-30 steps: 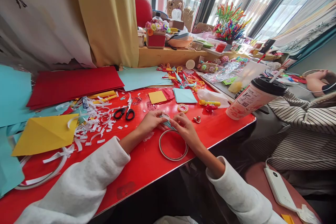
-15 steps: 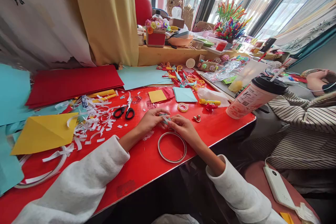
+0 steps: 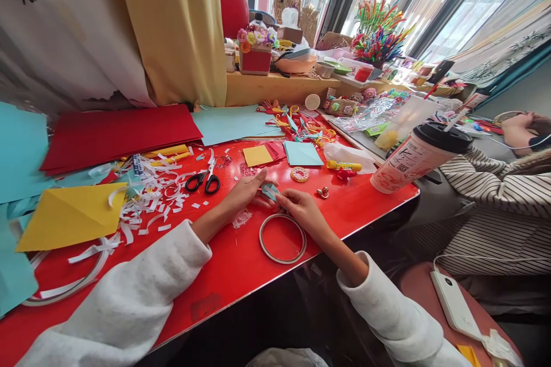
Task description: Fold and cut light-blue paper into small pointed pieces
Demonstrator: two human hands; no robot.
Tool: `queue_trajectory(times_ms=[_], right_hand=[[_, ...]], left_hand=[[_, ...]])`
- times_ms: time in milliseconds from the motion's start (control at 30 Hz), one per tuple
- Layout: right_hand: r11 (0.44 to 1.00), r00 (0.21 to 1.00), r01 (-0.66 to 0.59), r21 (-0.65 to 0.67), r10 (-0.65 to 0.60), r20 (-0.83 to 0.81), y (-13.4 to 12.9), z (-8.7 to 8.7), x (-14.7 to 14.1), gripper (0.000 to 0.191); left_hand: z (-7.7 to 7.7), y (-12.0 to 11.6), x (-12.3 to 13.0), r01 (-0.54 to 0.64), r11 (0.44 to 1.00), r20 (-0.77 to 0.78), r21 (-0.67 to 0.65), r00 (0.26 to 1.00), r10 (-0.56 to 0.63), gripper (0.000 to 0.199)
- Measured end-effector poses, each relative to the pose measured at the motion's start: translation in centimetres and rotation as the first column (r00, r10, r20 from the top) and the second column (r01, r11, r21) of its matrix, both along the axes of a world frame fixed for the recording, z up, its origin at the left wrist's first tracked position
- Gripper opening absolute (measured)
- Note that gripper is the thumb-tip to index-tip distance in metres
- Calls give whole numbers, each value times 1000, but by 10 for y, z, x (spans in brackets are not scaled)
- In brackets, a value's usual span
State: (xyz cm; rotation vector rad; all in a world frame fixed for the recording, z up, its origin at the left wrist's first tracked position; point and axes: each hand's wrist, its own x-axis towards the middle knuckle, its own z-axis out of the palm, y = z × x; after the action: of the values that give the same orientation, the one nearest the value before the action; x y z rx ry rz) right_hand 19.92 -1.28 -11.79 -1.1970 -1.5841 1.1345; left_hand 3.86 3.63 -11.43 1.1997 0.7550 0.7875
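Both forearms reach forward over red desk [image 3: 232, 266]. Left hand [image 3: 244, 192]: grip spread, thumb raised, fingers beneath folded blue paper [image 3: 270, 191]. Right hand [image 3: 305, 213]: grip pinching paper's right end. Paper between hands, just beyond ring [image 3: 260, 239].

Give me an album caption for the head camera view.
Right hand pinches a small light-blue paper piece against the left hand, above a red table.
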Motion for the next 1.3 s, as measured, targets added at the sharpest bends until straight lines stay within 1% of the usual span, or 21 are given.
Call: queue_trajectory(times_ms=[100, 267, 400, 600, 700, 767, 867, 933, 1000, 1100, 1200, 1300], right_hand=[[1000, 1000, 2, 14, -2, 20, 0, -1, 0, 29], [1000, 999, -1, 15, 1, 38, 2, -3, 1, 30], [1000, 999, -14, 26, 13, 31, 2, -2, 0, 29], [998, 996, 20, 66, -26, 90, 0, 0, -3, 31], [997, 998, 42, 63, -45, 45, 1, 0, -2, 30], [995, 997, 76, 63, -76, 5, 2, 0, -1, 29], [989, 991, 135, 63, -134, -27, 3, -1, -1, 27], [990, 990, 133, 44, -130, -59, 3, -2, -2, 24], [993, 989, 112, 30, -108, -101, 3, -3, -3, 23], [994, 985, 109, 24, -105, -134, 4, -6, -3, 25], [994, 987, 111, 15, -108, -115, 6, -8, -2, 28], [993, 990, 112, 30, -109, -94, 7, -10, 0, 28]], left_hand=[[1, 0, 0, 16, 1000, 1, -3, 1000, -16, 49], [4, -1, 0, 9, 1000, -25, -10, 1000, -9, 47], [3, 0, 0, 6, 1000, -30, -8, 1000, -6, 47], [2, 1, -1, 23, 1000, -1, -22, 1000, -23, 46], [4, 1, -3, 17, 998, 51, -63, 999, -14, 44], [4, 2, -3, 14, 997, 76, -75, 997, -9, 39], [1, 3, -3, 11, 999, 77, -37, 997, -8, 27], [-2, 4, -3, -10, 1000, 69, -3, 998, 11, 25], [-4, 4, -2, -35, 999, 50, 15, 998, 34, 25], [-4, 3, -1, -39, 998, -4, 40, 999, 39, 28], [-1, 0, 0, -29, 996, -38, 87, 999, 32, 34], [2, -2, 0, 0, 993, -34, 117, 999, 4, 31]])
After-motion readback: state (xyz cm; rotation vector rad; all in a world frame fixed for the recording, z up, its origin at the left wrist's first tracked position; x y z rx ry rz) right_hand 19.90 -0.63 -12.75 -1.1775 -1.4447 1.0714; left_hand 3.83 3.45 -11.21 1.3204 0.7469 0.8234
